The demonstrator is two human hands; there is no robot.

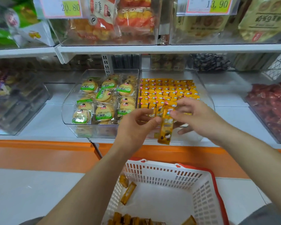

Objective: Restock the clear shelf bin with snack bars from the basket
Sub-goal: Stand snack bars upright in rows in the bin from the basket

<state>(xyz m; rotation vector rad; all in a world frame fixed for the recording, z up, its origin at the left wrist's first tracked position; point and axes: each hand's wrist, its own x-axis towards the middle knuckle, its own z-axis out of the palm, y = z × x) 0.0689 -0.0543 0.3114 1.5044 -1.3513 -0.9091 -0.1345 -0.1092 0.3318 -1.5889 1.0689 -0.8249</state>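
Observation:
A yellow-orange snack bar [166, 127] hangs upright in front of the clear shelf bin [206, 93]. My left hand [136, 125] pinches its left side and my right hand [195, 117] pinches its top. Rows of the same yellow bars [167, 90] fill the bin's rear and middle; its front part is hidden by my hands. Below, the white basket with a red rim [208, 197] holds several more bars [128, 192] along its left wall and near edge.
A second clear bin of green-labelled round biscuits [104, 98] adjoins the bin on the left. Red wrapped sweets [271, 104] lie in a bin at the right. An upper shelf [152, 49] with price tags overhangs. An orange shelf edge [55, 153] runs below.

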